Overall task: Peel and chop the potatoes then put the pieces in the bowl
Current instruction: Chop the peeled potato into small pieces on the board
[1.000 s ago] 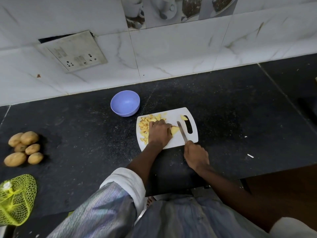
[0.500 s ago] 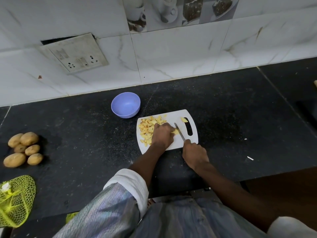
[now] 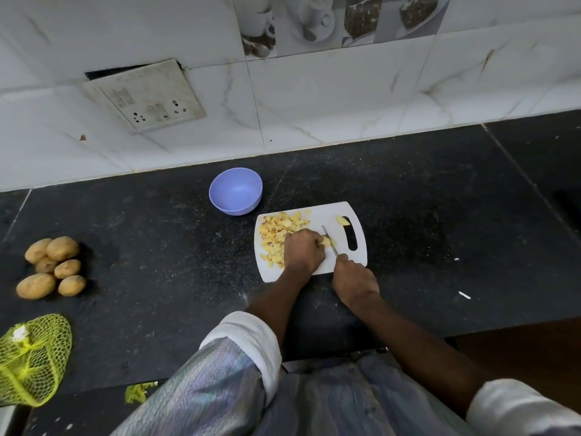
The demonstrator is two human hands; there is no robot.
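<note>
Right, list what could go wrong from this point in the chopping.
The left hand pins the potato piece right beside the knife blade, so its fingertips could get nicked. Chopped pieces crowd the cutting board at its left edge and may spill onto the counter.

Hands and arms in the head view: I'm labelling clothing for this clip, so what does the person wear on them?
Both hands, left hand and right hand, are bare: no gloves, rings or watch show. Both forearms are uncovered. The left sleeve is shiny striped grey-blue fabric, rolled back to a white cuff. The right sleeve shows white at the corner.
</note>
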